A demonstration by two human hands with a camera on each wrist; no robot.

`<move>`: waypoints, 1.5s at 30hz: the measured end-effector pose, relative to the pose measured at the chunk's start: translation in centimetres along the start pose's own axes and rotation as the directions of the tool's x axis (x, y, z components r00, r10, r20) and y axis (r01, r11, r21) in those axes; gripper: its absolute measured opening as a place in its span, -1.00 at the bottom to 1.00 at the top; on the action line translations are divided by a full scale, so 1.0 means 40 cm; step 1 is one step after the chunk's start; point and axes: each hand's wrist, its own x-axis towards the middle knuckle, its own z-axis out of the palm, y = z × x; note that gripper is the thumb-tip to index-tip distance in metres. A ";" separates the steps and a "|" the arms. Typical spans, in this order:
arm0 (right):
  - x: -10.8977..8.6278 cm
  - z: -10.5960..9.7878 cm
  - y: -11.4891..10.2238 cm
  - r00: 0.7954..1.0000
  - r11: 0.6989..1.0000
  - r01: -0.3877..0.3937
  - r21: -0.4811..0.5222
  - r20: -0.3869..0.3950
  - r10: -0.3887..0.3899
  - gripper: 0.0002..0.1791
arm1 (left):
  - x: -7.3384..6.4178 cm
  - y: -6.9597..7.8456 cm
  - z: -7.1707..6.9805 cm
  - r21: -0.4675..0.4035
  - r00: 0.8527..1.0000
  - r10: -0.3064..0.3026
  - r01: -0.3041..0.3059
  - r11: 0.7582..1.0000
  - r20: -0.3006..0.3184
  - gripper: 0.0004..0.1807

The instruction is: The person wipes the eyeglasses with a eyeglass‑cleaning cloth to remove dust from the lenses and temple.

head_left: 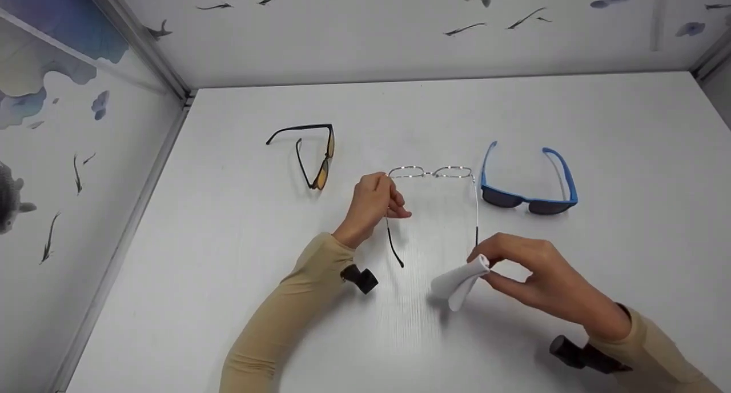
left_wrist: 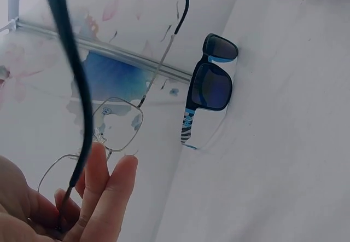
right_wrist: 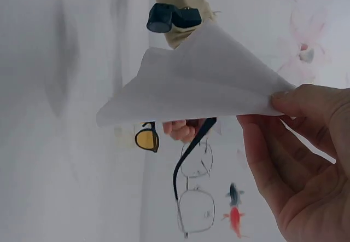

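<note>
Squarely in front of the person, the wire-rimmed glasses (head_left: 428,174) are held up over the table (head_left: 200,267), arms unfolded and pointing back toward the body. The left hand (head_left: 374,201) pinches them at the corner where frame meets arm, its other fingers loosely bent. Near the tip of the opposite arm, the right hand (head_left: 539,273) grips a folded white cloth (head_left: 461,281) between thumb and fingers, the cloth hanging in a loose fold; whether it touches that arm, I cannot tell. Just beyond, to the right, sit blue sunglasses (head_left: 528,201) with dark lenses, arms open and directed away from the person. Off to the left lie black-framed glasses (head_left: 325,164) with yellow lenses, also unfolded. Beige sleeves (head_left: 280,319) cover both forearms, and white panels (head_left: 342,44) printed with fish stand behind the table.
</note>
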 end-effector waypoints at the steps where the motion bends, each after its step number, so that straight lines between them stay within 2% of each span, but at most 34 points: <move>1: 0.007 0.005 -0.001 1.000 1.000 0.014 0.013 0.001 -0.014 -0.56 | -0.001 0.001 0.002 0.006 1.000 -0.003 0.003 1.000 0.001 -0.65; 5: 0.029 0.007 0.001 0.999 0.999 -0.024 -0.027 0.021 0.025 -0.55 | -0.004 0.003 0.006 0.018 1.000 -0.008 0.008 1.000 0.012 -0.64; 10: 0.031 -0.001 0.043 0.997 0.979 -0.067 -0.192 0.015 0.071 -0.56 | -0.012 0.005 0.003 0.018 1.000 -0.014 0.013 1.000 0.013 -0.65; 12: 0.024 -0.007 0.061 0.995 0.951 -0.094 -0.294 0.011 0.102 -0.59 | -0.015 0.006 0.000 0.025 1.000 -0.013 0.013 1.000 0.017 -0.65; 15: 0.013 -0.018 0.082 0.989 0.892 -0.133 -0.431 0.004 0.149 -0.61 | -0.017 0.003 -0.003 0.031 1.000 -0.009 0.008 0.999 0.028 -0.66; 18: 0.011 -0.031 0.099 0.985 0.839 -0.157 -0.521 -0.023 0.169 -0.58 | -0.021 0.002 -0.005 0.025 0.999 -0.006 0.005 1.000 0.043 -0.66; 26: 0.032 -0.059 0.141 0.979 0.806 -0.203 -0.555 -0.113 0.169 -0.57 | -0.029 -0.005 0.000 0.004 0.994 -0.022 0.021 1.000 0.106 -0.65; 31: 0.046 -0.068 0.161 0.974 0.777 -0.223 -0.589 -0.167 0.153 -0.60 | -0.032 -0.014 0.008 0.023 0.988 -0.050 0.047 0.999 0.143 -0.65; 34: 0.052 -0.071 0.171 0.973 0.772 -0.227 -0.594 -0.181 0.146 -0.61 | -0.037 -0.018 0.014 0.036 0.983 -0.076 0.070 0.997 0.166 -0.65; 40: 0.064 -0.082 0.185 0.981 0.762 -0.186 -0.620 -0.165 0.105 -0.59 | -0.037 -0.025 0.020 0.040 0.978 -0.104 0.098 0.994 0.181 -0.67; 45: 0.076 -0.095 0.184 0.993 0.763 -0.114 -0.637 -0.107 0.059 -0.59 | -0.037 -0.020 0.017 0.041 0.980 -0.107 0.102 0.994 0.169 -0.67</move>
